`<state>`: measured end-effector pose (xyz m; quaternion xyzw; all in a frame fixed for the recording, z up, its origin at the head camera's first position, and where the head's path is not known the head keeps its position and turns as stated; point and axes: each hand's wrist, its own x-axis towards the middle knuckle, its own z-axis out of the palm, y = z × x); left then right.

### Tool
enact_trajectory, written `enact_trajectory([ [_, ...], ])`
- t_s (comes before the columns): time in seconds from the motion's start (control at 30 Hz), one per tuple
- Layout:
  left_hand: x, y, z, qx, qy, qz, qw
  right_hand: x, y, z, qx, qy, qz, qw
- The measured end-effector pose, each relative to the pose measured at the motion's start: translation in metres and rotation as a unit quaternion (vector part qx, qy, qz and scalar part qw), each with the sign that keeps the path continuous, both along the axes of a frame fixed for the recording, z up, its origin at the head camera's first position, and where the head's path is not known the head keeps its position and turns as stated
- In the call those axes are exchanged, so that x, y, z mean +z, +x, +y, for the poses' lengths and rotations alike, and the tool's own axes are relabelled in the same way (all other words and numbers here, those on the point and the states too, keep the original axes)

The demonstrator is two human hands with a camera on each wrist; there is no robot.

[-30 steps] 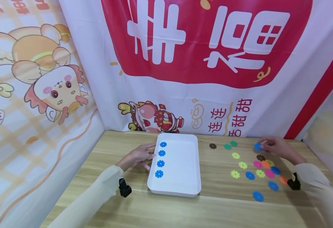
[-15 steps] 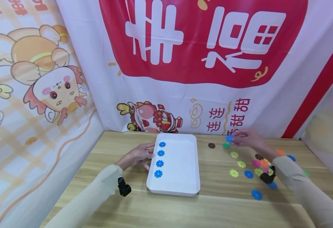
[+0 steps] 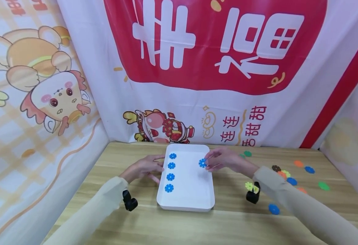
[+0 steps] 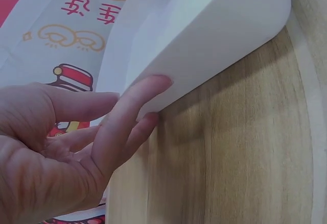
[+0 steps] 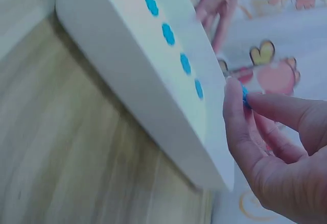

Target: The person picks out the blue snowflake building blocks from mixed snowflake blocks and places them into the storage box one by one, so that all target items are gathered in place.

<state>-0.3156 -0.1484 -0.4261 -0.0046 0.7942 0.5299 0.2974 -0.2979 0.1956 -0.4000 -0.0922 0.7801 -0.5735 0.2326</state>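
My right hand pinches a blue flower-shaped disc between thumb and fingertips, over the right side of a white tray. In the right wrist view the blue disc shows edge-on, partly covered by the fingers. Along the tray's left side lies a column of several blue discs. My left hand rests against the tray's left wall, its fingers loosely extended. Seen from the left wrist, the fingertips touch the outside of that wall, close under the rim.
Loose flower-shaped discs lie on the wooden table right of the tray: a green disc, an orange disc, a blue disc and several others. My right forearm covers part of them. A printed cloth hangs behind the table.
My right hand has carried the blue disc leftward from the loose discs at the far right to above the tray's right side. The left hand has stayed against the tray.
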Motion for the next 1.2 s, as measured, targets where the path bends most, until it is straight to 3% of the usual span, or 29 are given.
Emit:
enact_trajectory([
  [0.27,0.0,0.002,0.002,-0.007,0.001,0.002,1.0,-0.011,0.012,-0.061,0.041,0.044,-0.03,0.998],
  [0.53,0.001,0.007,-0.005,-0.007,0.001,0.009,0.9999,-0.019,0.035,-0.108,0.094,0.037,-0.076,0.992],
  [0.87,0.002,0.007,0.004,-0.017,0.007,0.014,0.9997,-0.035,0.046,-0.119,0.106,0.083,-0.079,0.988],
  [1.2,0.001,0.009,0.0,-0.01,0.012,0.019,0.9997,-0.033,0.051,-0.131,0.114,0.068,-0.063,0.989],
])
